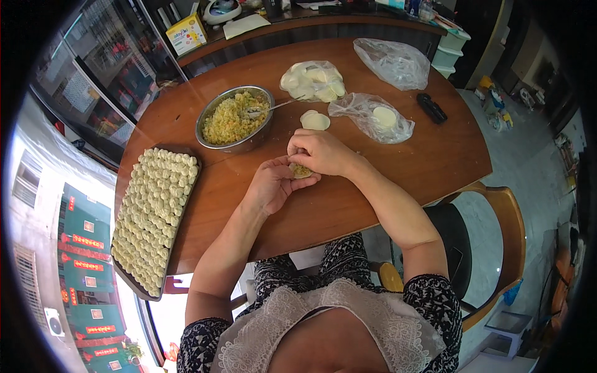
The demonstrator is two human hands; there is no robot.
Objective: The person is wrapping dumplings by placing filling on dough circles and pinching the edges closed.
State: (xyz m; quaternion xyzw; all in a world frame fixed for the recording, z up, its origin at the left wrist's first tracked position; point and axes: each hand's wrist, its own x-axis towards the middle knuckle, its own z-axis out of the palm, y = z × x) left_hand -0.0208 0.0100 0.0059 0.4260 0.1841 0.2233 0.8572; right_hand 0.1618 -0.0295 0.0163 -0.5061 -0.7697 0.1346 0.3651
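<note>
Between my two hands, over the near middle of the table, is a dumpling [301, 171] with its yellowish filling still showing. My left hand [273, 183] cradles it from the left, thumb against its edge. My right hand [323, 151] pinches the wrapper's rim from above. Just beyond my hands lie a few round dumpling wrappers [315, 120]. A metal bowl [242, 147] of chopped yellow-green filling [233, 118] stands to the far left, a spoon [273, 108] resting in it. On the left, a dark tray [186, 214] bears rows of folded dumplings [152, 211].
Farther back lies a plastic bag of wrappers [313, 81]. Right of it are an opened bag with a wrapper [385, 117], a crumpled clear bag [395, 64] and a black object [431, 109]. A wooden chair [511, 236] stands at the right, by the table edge [448, 189].
</note>
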